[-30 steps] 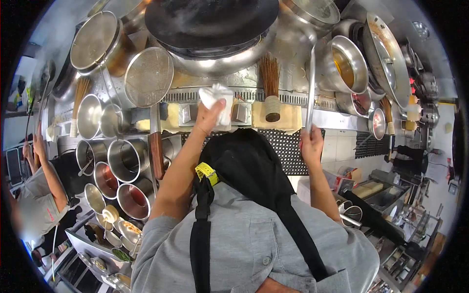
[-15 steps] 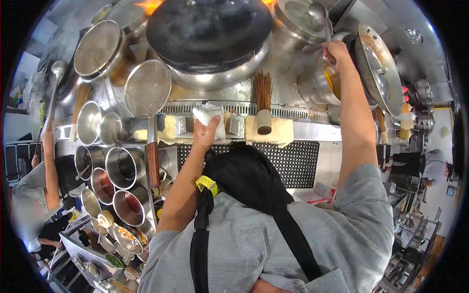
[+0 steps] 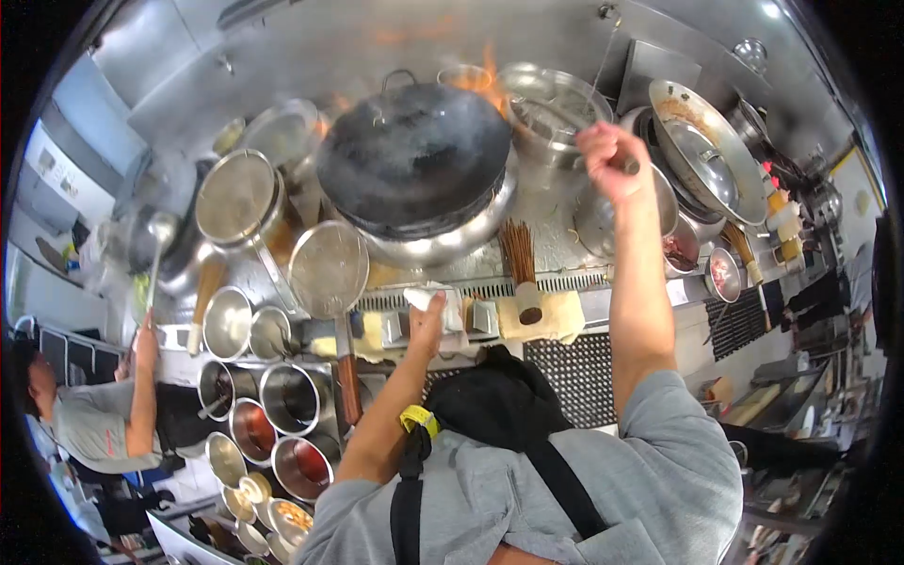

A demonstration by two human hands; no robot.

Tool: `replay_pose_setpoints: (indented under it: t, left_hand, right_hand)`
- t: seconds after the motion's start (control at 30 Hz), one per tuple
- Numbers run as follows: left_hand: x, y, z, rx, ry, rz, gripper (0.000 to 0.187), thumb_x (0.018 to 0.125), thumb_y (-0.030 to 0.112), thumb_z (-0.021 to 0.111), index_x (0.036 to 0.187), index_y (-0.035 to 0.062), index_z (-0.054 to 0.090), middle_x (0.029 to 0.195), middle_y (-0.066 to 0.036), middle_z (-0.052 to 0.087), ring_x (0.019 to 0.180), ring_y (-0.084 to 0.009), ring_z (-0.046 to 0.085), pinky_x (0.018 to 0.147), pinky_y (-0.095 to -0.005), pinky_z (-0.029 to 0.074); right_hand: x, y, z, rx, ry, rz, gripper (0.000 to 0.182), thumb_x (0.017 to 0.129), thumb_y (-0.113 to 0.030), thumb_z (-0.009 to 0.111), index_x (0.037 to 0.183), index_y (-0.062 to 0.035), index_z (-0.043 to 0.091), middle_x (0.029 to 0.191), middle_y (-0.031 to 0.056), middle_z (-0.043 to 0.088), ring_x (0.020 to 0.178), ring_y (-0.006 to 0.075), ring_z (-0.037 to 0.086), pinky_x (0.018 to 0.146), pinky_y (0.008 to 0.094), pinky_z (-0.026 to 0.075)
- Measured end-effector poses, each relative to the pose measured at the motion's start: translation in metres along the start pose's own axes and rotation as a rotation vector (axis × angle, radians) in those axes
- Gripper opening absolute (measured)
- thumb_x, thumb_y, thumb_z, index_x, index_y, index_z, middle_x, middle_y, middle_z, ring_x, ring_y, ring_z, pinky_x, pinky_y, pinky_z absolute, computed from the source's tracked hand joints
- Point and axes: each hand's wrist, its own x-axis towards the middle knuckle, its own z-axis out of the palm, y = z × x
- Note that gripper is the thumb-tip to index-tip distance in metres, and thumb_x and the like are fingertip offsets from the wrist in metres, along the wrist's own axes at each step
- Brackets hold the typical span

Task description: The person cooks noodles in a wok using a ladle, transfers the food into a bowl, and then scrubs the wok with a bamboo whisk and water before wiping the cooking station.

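Observation:
My left hand (image 3: 427, 325) is closed on a folded white cloth (image 3: 444, 306) at the front edge of the stove, just below the wok. In front of me a large black wok (image 3: 414, 160) sits on its round burner, steaming, with flames behind it. Raised at the right, my right hand (image 3: 617, 160) grips a ladle (image 3: 565, 118) by its handle end. The ladle reaches left over a large metal pot (image 3: 546, 151) behind the hand; its bowl is blurred. Below that hand stands a steel pot (image 3: 598, 221), partly covered by my forearm.
A bamboo brush (image 3: 523, 268) rests at the stove front. Left of the wok are two mesh strainers (image 3: 330, 268) and several sauce pots (image 3: 290, 395). A tilted wok with a lid (image 3: 706, 155) stands right. At the left a co-worker (image 3: 104, 414) holds another ladle.
My right hand has moved up and left from beside the steel pot, swinging the ladle leftward. The view has tilted up, showing more of the back wall. My left hand keeps the cloth.

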Motion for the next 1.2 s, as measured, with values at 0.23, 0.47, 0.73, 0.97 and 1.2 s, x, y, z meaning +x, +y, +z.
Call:
replay_pose_setpoints:
  t: [0.23,0.47,0.73,0.97,1.2]
  left_hand:
    - [-0.011,0.141,0.052,-0.322,-0.041,-0.039,0.04,0.088,0.048,0.049,0.103,0.0114,0.053,0.093,-0.007,0.062,0.08,-0.0234,0.061,0.069,-0.0403,0.05]
    - [0.039,0.165,0.065,-0.166,0.022,-0.207,0.031,0.082,0.042,0.058,0.099,0.0164,0.055,0.093,-0.004,0.06,0.087,-0.024,0.057,0.072,-0.0416,0.047]
    - [0.064,0.163,0.07,-0.238,0.055,-0.346,0.019,0.075,0.022,0.062,0.09,0.0129,0.053,0.086,-0.008,0.057,0.082,-0.0266,0.056,0.067,-0.041,0.047]
    - [0.057,0.159,0.073,-0.233,0.149,-0.255,0.016,0.074,0.015,0.057,0.088,0.011,0.051,0.083,-0.007,0.056,0.077,-0.0272,0.057,0.064,-0.0419,0.047]
    - [0.064,0.154,0.072,-0.239,0.158,-0.244,0.016,0.074,0.016,0.056,0.089,0.011,0.052,0.083,-0.008,0.057,0.078,-0.0283,0.058,0.067,-0.0443,0.047]
  right_hand:
    - [-0.05,0.079,-0.025,-0.296,0.087,0.033,0.009,0.082,-0.006,0.055,0.082,-0.0012,0.047,0.072,0.0034,0.051,0.051,0.0063,0.048,0.039,0.0177,0.039]
    - [-0.098,0.125,-0.054,-0.959,0.324,-0.122,0.062,0.079,-0.002,0.056,0.134,0.0023,0.028,0.07,0.0056,0.054,0.049,0.01,0.048,0.038,0.022,0.04]
    - [-0.199,0.18,-0.182,-2.245,0.535,-0.558,0.068,0.078,-0.004,0.055,0.139,-0.0091,0.026,0.083,0.0189,0.054,0.068,0.0368,0.056,0.059,0.0433,0.047]
    - [-0.235,0.186,-0.248,-2.403,0.681,-0.477,0.065,0.079,-0.008,0.054,0.138,-0.006,0.027,0.085,0.019,0.054,0.066,0.0364,0.056,0.056,0.0439,0.047]
    - [-0.2,0.177,-0.224,-2.778,0.701,-0.449,0.054,0.08,-0.022,0.06,0.129,-0.0087,0.042,0.11,0.02,0.049,0.092,0.0373,0.052,0.077,0.0452,0.044]
